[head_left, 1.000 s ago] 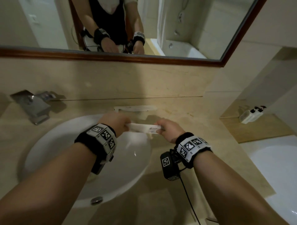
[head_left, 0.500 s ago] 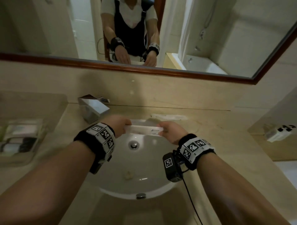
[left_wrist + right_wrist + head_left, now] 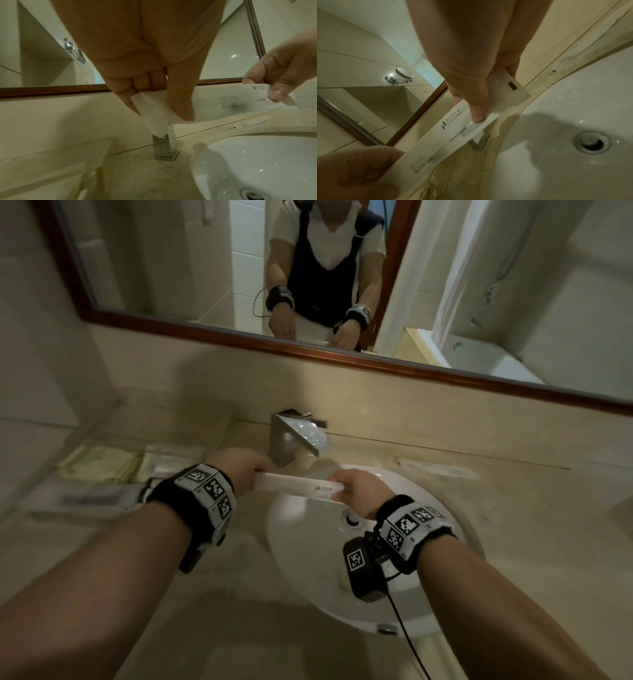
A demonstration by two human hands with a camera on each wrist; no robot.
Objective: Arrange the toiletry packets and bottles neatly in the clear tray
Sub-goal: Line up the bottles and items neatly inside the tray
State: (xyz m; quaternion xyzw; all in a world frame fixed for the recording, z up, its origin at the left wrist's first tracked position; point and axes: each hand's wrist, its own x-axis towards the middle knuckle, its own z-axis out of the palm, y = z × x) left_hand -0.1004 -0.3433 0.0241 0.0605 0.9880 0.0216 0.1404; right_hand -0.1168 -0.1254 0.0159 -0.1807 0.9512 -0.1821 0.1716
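A long white toiletry packet point(image 3: 298, 489) with dark print hangs level above the sink's left edge, held at both ends. My left hand point(image 3: 241, 465) pinches its left end point(image 3: 154, 108) between thumb and fingers. My right hand point(image 3: 356, 489) pinches the right, serrated end point(image 3: 503, 97). The clear tray point(image 3: 85, 498) sits blurred on the counter at the left, with pale packets point(image 3: 102, 463) lying in it. A second long packet point(image 3: 442, 469) lies flat on the counter behind the sink at the right.
A square metal faucet point(image 3: 291, 436) stands just behind the held packet. The white basin point(image 3: 308, 542) with its drain point(image 3: 351, 520) lies below my hands. A wood-framed mirror point(image 3: 342, 357) runs along the wall. Beige counter point(image 3: 531, 525) spreads to the right.
Both hands have carried the packet leftward, from right of the sink to over its left edge near the faucet. The view swung left, bringing the tray closer.
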